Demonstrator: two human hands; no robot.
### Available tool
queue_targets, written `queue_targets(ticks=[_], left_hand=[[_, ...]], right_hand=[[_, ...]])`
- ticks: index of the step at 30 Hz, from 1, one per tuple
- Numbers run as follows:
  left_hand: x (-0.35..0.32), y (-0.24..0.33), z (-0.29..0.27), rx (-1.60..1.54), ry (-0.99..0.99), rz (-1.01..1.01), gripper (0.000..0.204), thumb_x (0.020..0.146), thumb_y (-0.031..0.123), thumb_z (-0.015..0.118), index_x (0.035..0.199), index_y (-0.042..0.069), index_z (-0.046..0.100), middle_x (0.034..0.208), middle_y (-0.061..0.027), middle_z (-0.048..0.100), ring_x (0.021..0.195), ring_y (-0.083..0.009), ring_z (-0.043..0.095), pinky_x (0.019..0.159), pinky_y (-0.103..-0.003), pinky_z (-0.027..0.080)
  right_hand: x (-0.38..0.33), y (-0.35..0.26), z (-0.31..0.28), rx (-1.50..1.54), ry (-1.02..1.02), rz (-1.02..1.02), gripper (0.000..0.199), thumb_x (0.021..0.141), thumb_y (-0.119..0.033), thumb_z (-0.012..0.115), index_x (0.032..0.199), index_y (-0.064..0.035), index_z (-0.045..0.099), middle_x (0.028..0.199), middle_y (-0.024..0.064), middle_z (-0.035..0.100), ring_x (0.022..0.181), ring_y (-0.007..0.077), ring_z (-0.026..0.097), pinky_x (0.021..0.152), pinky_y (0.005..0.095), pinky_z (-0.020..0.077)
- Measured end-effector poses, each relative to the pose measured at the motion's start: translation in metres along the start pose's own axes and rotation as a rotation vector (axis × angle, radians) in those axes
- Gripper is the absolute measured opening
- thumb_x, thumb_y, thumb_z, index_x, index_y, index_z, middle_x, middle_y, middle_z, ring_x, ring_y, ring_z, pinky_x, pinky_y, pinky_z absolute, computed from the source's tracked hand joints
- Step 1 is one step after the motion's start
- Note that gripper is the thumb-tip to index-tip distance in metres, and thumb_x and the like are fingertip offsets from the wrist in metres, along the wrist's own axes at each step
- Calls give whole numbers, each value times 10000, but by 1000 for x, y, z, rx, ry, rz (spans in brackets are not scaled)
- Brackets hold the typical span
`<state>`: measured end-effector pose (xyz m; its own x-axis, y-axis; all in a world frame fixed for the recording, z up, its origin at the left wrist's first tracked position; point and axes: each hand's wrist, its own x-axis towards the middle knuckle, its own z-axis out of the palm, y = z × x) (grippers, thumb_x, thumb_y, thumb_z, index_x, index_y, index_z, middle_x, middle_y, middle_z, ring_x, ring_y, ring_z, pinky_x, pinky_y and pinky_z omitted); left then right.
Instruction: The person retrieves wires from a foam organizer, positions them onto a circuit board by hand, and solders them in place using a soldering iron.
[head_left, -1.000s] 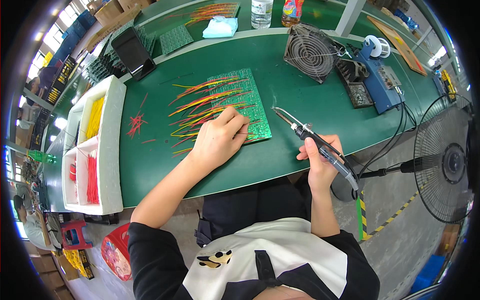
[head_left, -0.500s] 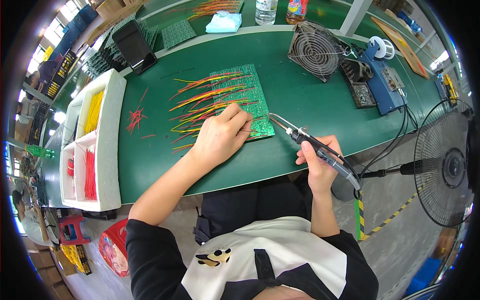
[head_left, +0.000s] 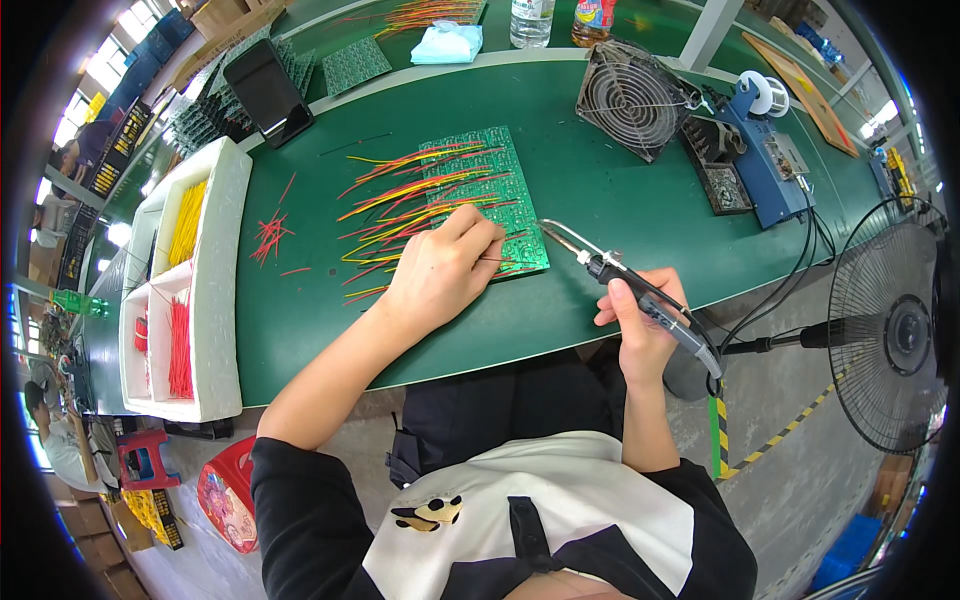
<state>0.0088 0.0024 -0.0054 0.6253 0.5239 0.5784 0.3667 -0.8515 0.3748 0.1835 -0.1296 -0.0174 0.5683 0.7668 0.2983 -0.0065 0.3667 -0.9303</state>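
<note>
A green circuit board [head_left: 517, 205] lies on the bench, with rows of red and yellow wires [head_left: 400, 203] running off its left side. Over its lower part, my left hand [head_left: 447, 262] is closed, its fingertips pinching a thin wire at the board; the fingers partly hide the grip. My right hand [head_left: 645, 318] is wrapped round the handle of a soldering iron [head_left: 640, 290] with a thin metal tube along its tip. That tip hovers just off the board's right edge, apart from it.
At left stands a white foam box [head_left: 228, 290] of yellow and red wires, with loose red wire pieces [head_left: 270, 236] beside it. A black phone [head_left: 268, 92] leans behind. A square fan [head_left: 630, 100] and blue soldering station [head_left: 770, 165] stand back right. A floor fan [head_left: 900, 335] is at right.
The soldering iron and my right hand have shifted slightly, the tip rising a little away from the board. My left hand stays almost in place.
</note>
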Motion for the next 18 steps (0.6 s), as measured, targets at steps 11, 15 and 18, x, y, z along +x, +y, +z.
queue_targets(ticks=[11, 15, 18], left_hand=[[0, 0, 0, 12, -15, -7, 81, 745, 14, 629, 813, 37, 591, 751, -73, 535, 575, -248, 559, 502, -332, 468], [1, 5, -8, 147, -119, -2, 118, 751, 3, 577, 864, 34, 576, 764, -80, 535, 540, -249, 534, 478, -348, 445], [6, -1, -12, 275, 58, 225, 194, 698, -27, 549, 886, 22, 559, 722, -92, 525, 530, -241, 529, 469, -350, 430]], right_hand=[[29, -7, -18, -112, 218, -87, 191, 812, -57, 648, 892, 10, 487, 690, 106, 595, 516, 113, 558, 494, 214, 463], [47, 6, -29, -118, 242, -180, 197, 809, -50, 645, 926, 10, 498, 741, 90, 582, 572, 95, 546, 512, 199, 453], [42, 6, -28, -112, 243, -210, 195, 815, -34, 631, 944, 8, 492, 749, 81, 573, 591, 87, 539, 524, 199, 457]])
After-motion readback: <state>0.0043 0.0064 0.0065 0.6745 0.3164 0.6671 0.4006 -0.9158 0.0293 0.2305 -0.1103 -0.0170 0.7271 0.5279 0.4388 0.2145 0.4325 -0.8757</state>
